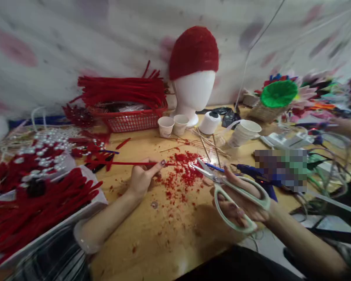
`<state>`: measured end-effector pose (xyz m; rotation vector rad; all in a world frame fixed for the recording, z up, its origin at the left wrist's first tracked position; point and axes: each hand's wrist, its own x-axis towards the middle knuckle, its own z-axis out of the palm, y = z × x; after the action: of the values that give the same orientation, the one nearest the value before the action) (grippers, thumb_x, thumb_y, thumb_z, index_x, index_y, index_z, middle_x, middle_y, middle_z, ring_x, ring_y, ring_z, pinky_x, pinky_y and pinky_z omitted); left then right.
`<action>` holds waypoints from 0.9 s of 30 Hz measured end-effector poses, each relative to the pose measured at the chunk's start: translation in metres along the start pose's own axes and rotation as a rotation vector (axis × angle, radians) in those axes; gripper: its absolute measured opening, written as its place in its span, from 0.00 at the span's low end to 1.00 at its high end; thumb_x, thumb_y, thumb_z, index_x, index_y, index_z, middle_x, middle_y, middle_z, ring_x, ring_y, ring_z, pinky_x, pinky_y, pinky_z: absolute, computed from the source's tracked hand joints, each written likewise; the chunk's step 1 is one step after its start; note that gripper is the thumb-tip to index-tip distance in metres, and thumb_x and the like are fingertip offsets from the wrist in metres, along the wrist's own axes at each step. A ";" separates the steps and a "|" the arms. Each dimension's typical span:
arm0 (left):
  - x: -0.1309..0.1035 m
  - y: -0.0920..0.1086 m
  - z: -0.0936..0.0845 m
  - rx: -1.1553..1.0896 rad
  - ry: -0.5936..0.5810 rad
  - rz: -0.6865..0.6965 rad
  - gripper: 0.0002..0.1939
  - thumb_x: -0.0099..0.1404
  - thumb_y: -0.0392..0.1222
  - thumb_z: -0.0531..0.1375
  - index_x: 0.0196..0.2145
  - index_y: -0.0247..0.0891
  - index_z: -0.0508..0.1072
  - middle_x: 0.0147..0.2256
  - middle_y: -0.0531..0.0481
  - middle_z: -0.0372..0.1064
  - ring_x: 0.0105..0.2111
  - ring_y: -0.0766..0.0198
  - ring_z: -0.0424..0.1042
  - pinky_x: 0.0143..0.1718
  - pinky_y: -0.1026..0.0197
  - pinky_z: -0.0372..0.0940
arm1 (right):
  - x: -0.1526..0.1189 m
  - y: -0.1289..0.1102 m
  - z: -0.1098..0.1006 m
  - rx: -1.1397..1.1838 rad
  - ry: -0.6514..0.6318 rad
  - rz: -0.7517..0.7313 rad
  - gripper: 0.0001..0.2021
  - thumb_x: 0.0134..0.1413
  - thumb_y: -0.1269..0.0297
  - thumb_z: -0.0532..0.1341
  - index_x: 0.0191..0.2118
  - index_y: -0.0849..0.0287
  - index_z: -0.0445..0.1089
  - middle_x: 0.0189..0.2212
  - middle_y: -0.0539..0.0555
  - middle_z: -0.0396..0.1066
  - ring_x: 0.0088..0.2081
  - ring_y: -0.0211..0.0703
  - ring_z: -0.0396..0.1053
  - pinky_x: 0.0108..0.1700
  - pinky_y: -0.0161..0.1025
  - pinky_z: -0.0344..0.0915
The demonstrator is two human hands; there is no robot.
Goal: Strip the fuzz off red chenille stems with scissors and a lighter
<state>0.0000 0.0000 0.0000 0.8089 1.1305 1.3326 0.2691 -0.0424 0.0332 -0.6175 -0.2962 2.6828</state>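
Note:
My left hand (143, 177) pinches a thin red fuzzy stem (124, 163), whose short end pokes out to the right past the thumb. In my right hand (240, 199) is a pair of scissors with pale green handles (265, 195), fingers through the loops. The blades are parted and point left, a little right of the stem's end without touching it. Beneath and between the hands, red fuzz clippings (183, 171) are scattered over the wooden table (160, 242).
A red basket (131, 120) of red stems, a white head form (194, 91), paper cups (165, 127) and a thread spool (210, 123) stand behind. Red stems (67, 191) and pearly beads (46, 152) lie left. A blue glue gun (251, 171), cables and another person's hand (346, 128) are right.

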 end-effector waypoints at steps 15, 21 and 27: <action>0.004 -0.004 -0.002 -0.081 -0.026 0.022 0.19 0.37 0.46 0.74 0.25 0.31 0.76 0.18 0.54 0.70 0.18 0.71 0.67 0.23 0.67 0.64 | 0.018 0.020 0.008 0.001 0.244 -0.340 0.22 0.63 0.47 0.46 0.29 0.60 0.61 0.19 0.45 0.54 0.17 0.27 0.50 0.16 0.21 0.52; 0.002 -0.002 -0.003 -0.049 -0.071 0.009 0.19 0.36 0.45 0.73 0.26 0.32 0.77 0.19 0.54 0.71 0.18 0.72 0.66 0.22 0.68 0.64 | 0.008 0.018 0.018 -0.588 0.299 -0.512 0.22 0.54 0.42 0.53 0.25 0.57 0.58 0.19 0.46 0.52 0.17 0.31 0.47 0.13 0.29 0.45; 0.001 -0.001 -0.002 0.017 -0.111 0.006 0.17 0.39 0.43 0.73 0.26 0.33 0.76 0.22 0.53 0.72 0.19 0.71 0.67 0.22 0.68 0.63 | 0.002 0.010 0.039 -1.575 0.803 -0.806 0.16 0.47 0.52 0.64 0.28 0.56 0.58 0.22 0.47 0.61 0.23 0.37 0.60 0.24 0.35 0.57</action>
<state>-0.0020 0.0006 -0.0021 0.8882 1.0536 1.2689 0.2470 -0.0552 0.0642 -1.4106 -1.8619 0.8631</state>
